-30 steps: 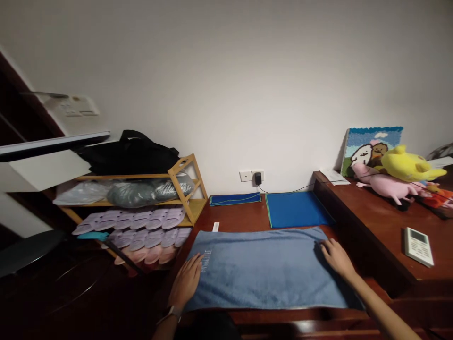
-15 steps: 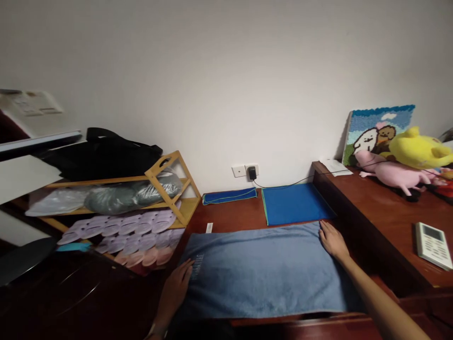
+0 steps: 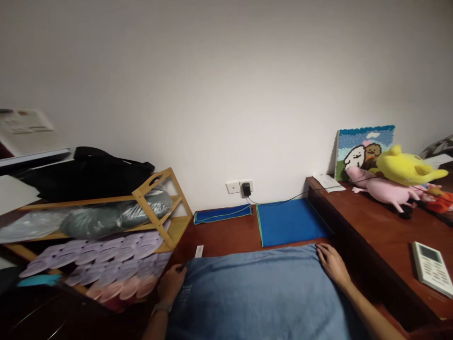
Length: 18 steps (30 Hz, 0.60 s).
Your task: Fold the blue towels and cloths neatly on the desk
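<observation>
A greyish-blue towel (image 3: 262, 293) lies spread over the dark red wooden desk, with pale lettering near its left edge. My left hand (image 3: 172, 283) is at the towel's far left corner, fingers bent and closed on the cloth. At the far right corner, my right hand (image 3: 332, 265) has its fingers curled over the towel's edge; its thumb is hard to make out. Beyond the towel lie a flat blue cloth (image 3: 292, 222) with green edging and a narrow folded blue cloth (image 3: 222, 214). The towel's near edge is out of view.
A small white strip (image 3: 199, 251) lies just past the towel. Left stands a wooden rack (image 3: 170, 208) with slippers and bagged items. On the raised right surface are a white remote-like device (image 3: 432, 268), plush toys (image 3: 385, 191) and a picture (image 3: 366, 148). A plug (image 3: 247, 189) trails a cord.
My left hand has moved from the towel's left side up to its far left corner and closed there. My right hand stays at the far right corner. The view has tilted up.
</observation>
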Tool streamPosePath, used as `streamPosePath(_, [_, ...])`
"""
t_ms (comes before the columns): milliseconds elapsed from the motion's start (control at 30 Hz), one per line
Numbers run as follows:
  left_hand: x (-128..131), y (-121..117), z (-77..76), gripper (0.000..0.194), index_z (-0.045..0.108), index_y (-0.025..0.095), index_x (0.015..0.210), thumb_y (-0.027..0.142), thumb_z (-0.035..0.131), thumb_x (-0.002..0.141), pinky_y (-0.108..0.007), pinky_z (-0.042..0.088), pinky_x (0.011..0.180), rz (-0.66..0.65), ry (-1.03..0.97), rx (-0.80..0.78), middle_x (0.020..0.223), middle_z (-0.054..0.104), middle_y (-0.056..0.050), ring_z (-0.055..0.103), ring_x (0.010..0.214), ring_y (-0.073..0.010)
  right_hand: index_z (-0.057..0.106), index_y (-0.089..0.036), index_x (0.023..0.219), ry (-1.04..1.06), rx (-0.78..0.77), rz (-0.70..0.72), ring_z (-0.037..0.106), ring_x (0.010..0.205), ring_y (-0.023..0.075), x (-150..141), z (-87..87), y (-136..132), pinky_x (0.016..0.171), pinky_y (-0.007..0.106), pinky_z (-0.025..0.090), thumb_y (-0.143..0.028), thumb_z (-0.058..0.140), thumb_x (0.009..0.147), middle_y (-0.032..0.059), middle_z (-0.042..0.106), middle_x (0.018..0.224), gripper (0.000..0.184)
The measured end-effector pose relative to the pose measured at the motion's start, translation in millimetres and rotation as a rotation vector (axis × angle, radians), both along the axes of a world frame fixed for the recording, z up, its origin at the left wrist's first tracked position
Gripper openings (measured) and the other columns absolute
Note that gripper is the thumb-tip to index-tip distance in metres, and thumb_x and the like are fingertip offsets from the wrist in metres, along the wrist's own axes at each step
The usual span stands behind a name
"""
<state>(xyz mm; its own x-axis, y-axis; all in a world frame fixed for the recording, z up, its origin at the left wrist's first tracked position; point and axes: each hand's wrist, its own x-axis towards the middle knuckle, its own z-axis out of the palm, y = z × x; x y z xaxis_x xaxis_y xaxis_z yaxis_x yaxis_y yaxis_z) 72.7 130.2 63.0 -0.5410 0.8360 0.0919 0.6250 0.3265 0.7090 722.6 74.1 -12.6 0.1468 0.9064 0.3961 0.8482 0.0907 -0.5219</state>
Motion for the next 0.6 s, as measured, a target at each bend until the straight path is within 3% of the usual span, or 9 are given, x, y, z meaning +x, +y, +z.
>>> streamPosePath(133, [23, -34, 4.5, 0.038, 0.064, 0.023, 0.076, 0.06, 0.064, 0.067, -0.05, 0.055, 0.093, -0.008, -0.167, 0.131, 0.087, 0.075, -0.012, 0.071, 0.097, -0.0364, 0.076, -0.021, 0.097, 0.18, 0.033, -0.052, 0.07, 0.103, 0.031, 3, 3.7, -5, 0.098, 0.046, 0.055, -0.058, 0.039, 0.095, 0.0147, 0.075, 0.11, 0.053])
streamPosePath(233, [54, -85, 2.7, 0.063, 0.069, 0.02, 0.087, 0.079, 0.056, 0.07, -0.042, 0.058, 0.084, -0.043, -0.302, 0.212, 0.09, 0.076, -0.009, 0.072, 0.09, -0.0295, 0.073, -0.023, 0.089, 0.219, 0.043, -0.025, 0.07, 0.096, 0.0316, 4, 8.6, -13, 0.093, 0.047, 0.056, -0.058, 0.044, 0.089, 0.0133, 0.076, 0.1, 0.045])
streamPosePath(333, [96, -141, 1.0, 0.071, 0.07, 0.019, 0.085, 0.087, 0.059, 0.068, -0.035, 0.058, 0.079, -0.096, -0.412, 0.288, 0.085, 0.075, -0.006, 0.07, 0.084, -0.0251, 0.069, -0.023, 0.089, 0.239, 0.095, -0.038, 0.069, 0.09, 0.0311, -14, 24.5, -26, 0.088, 0.046, 0.056, -0.057, 0.049, 0.085, 0.0129, 0.074, 0.096, 0.04])
streamPosePath(433, [144, -185, 7.6, 0.064, 0.067, 0.021, 0.074, 0.085, 0.068, 0.066, -0.032, 0.056, 0.073, -0.174, -0.518, 0.374, 0.074, 0.07, -0.004, 0.068, 0.076, -0.0232, 0.069, -0.022, 0.097, 0.314, 0.196, -0.019, 0.068, 0.085, 0.0285, -64, 56.6, -56, 0.082, 0.043, 0.056, -0.053, 0.05, 0.087, 0.0126, 0.073, 0.097, 0.038])
streamPosePath(600, [215, -233, 38.6, 0.056, 0.071, 0.022, 0.082, 0.078, 0.066, 0.077, -0.032, 0.058, 0.075, -0.299, -0.564, 0.404, 0.081, 0.074, -0.006, 0.071, 0.08, -0.0244, 0.07, -0.025, 0.105, 0.397, 0.267, 0.432, 0.068, 0.085, 0.0225, -202, 114.3, -144, 0.078, 0.034, 0.057, -0.036, 0.053, 0.097, 0.0068, 0.071, 0.095, 0.021])
